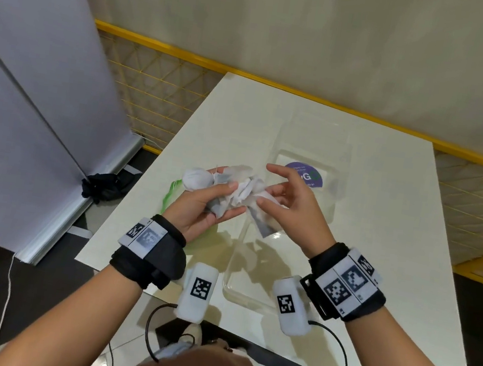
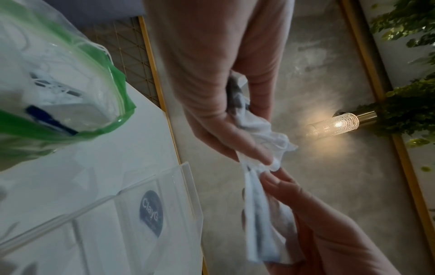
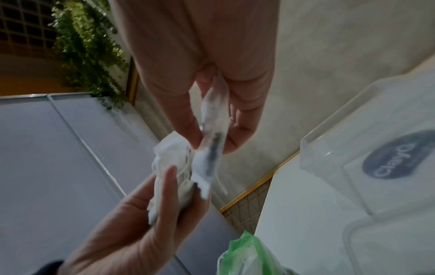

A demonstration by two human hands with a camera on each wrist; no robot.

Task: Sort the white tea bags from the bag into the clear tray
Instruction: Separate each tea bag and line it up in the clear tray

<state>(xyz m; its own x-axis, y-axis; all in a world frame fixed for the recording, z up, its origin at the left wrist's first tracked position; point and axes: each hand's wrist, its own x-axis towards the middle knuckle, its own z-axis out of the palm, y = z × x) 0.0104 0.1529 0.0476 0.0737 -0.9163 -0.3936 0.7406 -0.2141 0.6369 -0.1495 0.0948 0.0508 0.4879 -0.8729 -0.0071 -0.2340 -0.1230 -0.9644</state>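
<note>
On the clear tray's (image 1: 335,165) floor a round purple sticker (image 2: 151,213) reads "ClayG". Above the one tray, the left hand (image 1: 199,208) clutches a bunch of white tea bags (image 1: 197,177), too tangled to count, while the right hand (image 1: 290,202) pinches one tea bag (image 3: 212,141); a green-edged bag (image 2: 58,83) lies beside them.

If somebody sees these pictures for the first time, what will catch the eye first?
First the two hands in the middle, above the white table: the left hand grips a bunch of white tea bags, and the right hand pinches one tea bag from it. Just beyond them sits the clear tray with its round purple sticker. The green-edged plastic bag lies to the left.
</note>
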